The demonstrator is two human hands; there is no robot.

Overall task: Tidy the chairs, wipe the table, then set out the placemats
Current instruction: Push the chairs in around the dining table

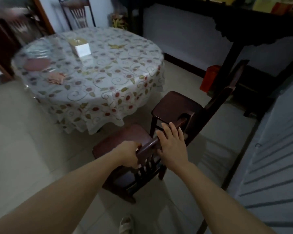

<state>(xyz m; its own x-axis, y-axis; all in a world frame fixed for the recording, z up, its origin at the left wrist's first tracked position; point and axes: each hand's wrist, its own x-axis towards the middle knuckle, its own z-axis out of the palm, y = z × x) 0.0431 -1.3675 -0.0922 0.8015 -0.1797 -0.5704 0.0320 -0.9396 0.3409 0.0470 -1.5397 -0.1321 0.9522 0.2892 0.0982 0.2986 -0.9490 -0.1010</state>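
near chair (125, 142): right in front of the person, just off the surface's (98, 78) near edge
second chair (174, 105): just right of and behind the near one, beside the surface
far chair (77, 13): behind the surface, by the wall
box (80, 46): on the surface, toward the back
placemats (36, 64): on the surface's left side
hands: left hand (128, 155) and right hand (171, 144) both on the near chair's top rail
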